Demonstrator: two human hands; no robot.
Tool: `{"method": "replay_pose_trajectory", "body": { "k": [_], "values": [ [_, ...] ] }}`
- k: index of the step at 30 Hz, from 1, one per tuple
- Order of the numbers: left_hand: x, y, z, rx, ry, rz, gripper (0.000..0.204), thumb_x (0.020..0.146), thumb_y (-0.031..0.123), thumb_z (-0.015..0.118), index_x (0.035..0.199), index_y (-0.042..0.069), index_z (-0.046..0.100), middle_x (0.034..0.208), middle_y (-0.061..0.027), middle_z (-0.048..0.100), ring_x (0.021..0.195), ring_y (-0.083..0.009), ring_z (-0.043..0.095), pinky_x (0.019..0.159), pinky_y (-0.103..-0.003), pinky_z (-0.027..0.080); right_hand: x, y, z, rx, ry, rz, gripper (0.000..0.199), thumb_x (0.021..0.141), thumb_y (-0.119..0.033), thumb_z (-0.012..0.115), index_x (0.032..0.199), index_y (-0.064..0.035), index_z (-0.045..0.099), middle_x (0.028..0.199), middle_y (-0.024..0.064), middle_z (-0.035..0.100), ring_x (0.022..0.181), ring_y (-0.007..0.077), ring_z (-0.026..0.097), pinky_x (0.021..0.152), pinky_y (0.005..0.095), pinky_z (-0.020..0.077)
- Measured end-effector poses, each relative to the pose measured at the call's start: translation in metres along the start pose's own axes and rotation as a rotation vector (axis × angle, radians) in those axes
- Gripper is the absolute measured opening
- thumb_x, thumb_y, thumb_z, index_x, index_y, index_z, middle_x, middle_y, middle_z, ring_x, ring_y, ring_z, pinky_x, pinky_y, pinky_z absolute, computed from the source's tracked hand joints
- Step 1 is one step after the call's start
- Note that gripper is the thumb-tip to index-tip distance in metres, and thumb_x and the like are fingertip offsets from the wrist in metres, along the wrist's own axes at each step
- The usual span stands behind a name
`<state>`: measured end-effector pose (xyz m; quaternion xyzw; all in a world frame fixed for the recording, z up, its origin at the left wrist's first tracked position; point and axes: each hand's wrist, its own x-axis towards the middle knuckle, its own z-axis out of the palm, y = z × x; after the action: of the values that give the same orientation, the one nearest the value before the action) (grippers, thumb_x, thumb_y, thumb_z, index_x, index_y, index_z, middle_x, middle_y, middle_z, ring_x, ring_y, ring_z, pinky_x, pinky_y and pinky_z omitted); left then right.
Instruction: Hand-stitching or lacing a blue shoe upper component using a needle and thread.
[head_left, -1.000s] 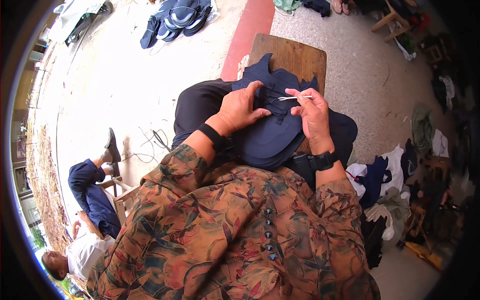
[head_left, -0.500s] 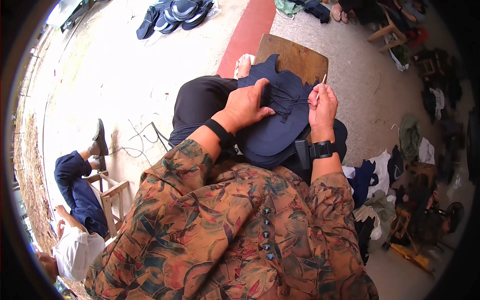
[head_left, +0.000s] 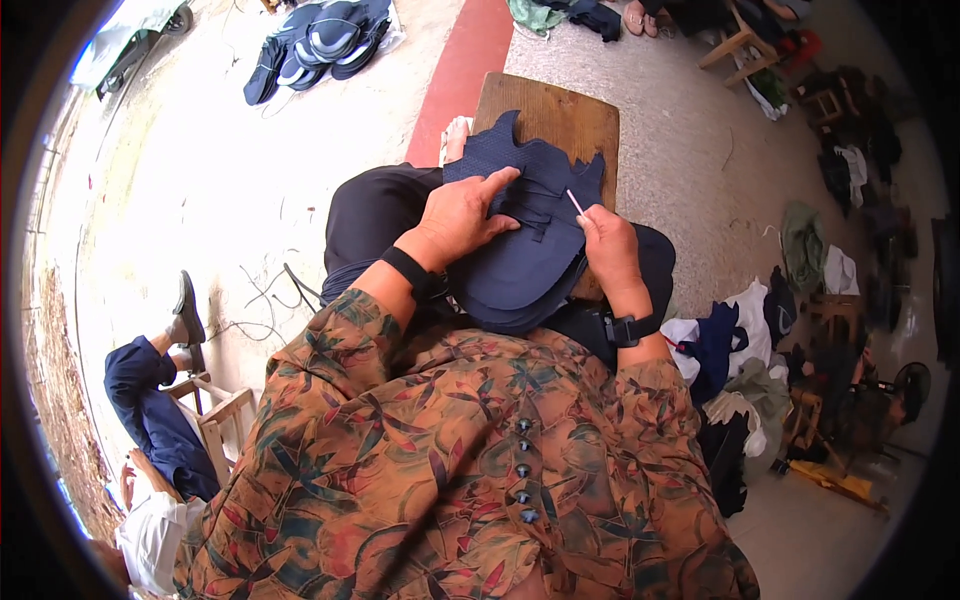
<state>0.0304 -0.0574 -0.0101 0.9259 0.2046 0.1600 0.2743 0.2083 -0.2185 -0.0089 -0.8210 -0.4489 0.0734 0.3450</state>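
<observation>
A dark-blue cut piece (head_left: pixel 520 270) with a rounded near end and a ragged, pointed far end lies over the near part of a wooden table (head_left: pixel 560 105). The ragged end stops short of the table's far edge, one point reaching close to the right edge; the rounded end, with more dark-blue layers under it, extends toward the person's lap. Dark straps (head_left: pixel 535 213) cross its middle.

The left hand (head_left: pixel 455 220) rests on the piece's left side, thumb and forefinger well apart beside the straps; whether its other fingers grip anything, I cannot tell. The right hand (head_left: pixel 612 250), near the table's right edge, has its fingers pinched closed around a thin white tool (head_left: pixel 574 202), which slants up and left over the piece. Each wrist wears a black band.

Beyond the table's far left corner, a pile of dark-blue pieces (head_left: pixel 325 45) lies on the floor.
</observation>
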Motion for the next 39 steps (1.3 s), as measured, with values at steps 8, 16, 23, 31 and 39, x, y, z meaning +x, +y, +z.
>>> {"method": "replay_pose_trajectory", "body": {
  "k": [8,16,23,31,39],
  "values": [
    [0.003,0.006,-0.002,0.072,-0.066,-0.035,0.065,0.073,0.030,0.077,0.131,0.018,0.048,0.084,-0.0097,0.063,0.081,-0.0301,0.063,0.069,-0.039,0.051,0.004,0.009,-0.002,-0.154,-0.283,-0.033,0.019,0.084,-0.015,0.062,0.071,-0.0011,0.058,0.074,0.0213,0.059,0.074,0.0416,0.058,0.065,0.0485,0.0460],
    [0.003,0.005,-0.003,0.091,-0.105,-0.027,0.064,0.075,0.031,0.076,0.132,0.019,0.047,0.087,-0.0107,0.063,0.083,-0.0310,0.063,0.071,-0.040,0.051,0.024,0.015,-0.009,-0.013,-0.446,-0.156,0.019,0.082,-0.011,0.063,0.073,0.0040,0.057,0.072,0.0230,0.056,0.070,0.0402,0.056,0.063,0.0425,0.0440],
    [0.005,0.006,-0.004,0.074,-0.137,-0.026,0.067,0.074,0.029,0.076,0.133,0.019,0.046,0.088,-0.0123,0.064,0.083,-0.0317,0.063,0.071,-0.040,0.051,0.030,0.014,0.016,-0.026,-0.332,-0.278,0.017,0.083,-0.011,0.062,0.074,0.0015,0.056,0.072,0.0211,0.056,0.070,0.0404,0.056,0.062,0.0421,0.0436],
    [0.006,0.003,-0.003,-0.011,0.079,0.107,0.035,0.078,0.019,0.073,0.111,0.013,0.063,0.083,-0.0096,0.062,0.080,-0.0294,0.064,0.066,-0.037,0.051,0.029,0.016,0.023,0.015,-0.275,-0.372,0.016,0.086,-0.012,0.061,0.076,-0.0013,0.054,0.072,0.0206,0.056,0.071,0.0406,0.057,0.060,0.0441,0.0436],
    [0.040,0.013,0.016,0.156,-0.059,0.310,0.010,0.082,0.012,0.060,0.089,0.011,0.067,0.084,-0.0070,0.061,0.076,-0.0297,0.064,0.064,-0.037,0.052,0.029,0.022,0.025,-0.020,-0.251,-0.382,0.014,0.085,-0.011,0.061,0.078,-0.0015,0.053,0.073,0.0211,0.057,0.073,0.0416,0.057,0.061,0.0458,0.0443]
  ]
}}
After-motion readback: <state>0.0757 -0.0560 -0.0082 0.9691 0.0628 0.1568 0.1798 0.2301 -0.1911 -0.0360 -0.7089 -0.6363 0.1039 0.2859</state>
